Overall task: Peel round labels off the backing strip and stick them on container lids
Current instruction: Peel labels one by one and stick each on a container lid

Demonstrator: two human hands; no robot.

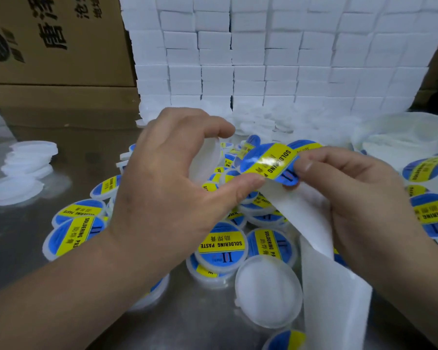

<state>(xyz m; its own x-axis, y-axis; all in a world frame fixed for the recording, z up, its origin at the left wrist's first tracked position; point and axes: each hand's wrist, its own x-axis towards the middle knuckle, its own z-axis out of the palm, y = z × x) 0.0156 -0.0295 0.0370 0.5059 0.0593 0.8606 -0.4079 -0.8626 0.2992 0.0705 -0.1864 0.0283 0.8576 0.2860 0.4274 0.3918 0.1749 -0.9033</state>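
Here, in the head view, mid-frame, the right hand [359,198] pinches a part-peeled round label [268,161] over the backing strip [314,223]. The left hand [167,180] grips a bare lid [205,160]. The curling label may fold onto itself or land off-centre.

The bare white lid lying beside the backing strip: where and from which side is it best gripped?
Likely by the rim, pinched across from above on the near-left side: the bare lid lies flat, labelled lids crowd its far edge, and the backing strip hangs beside its right edge.
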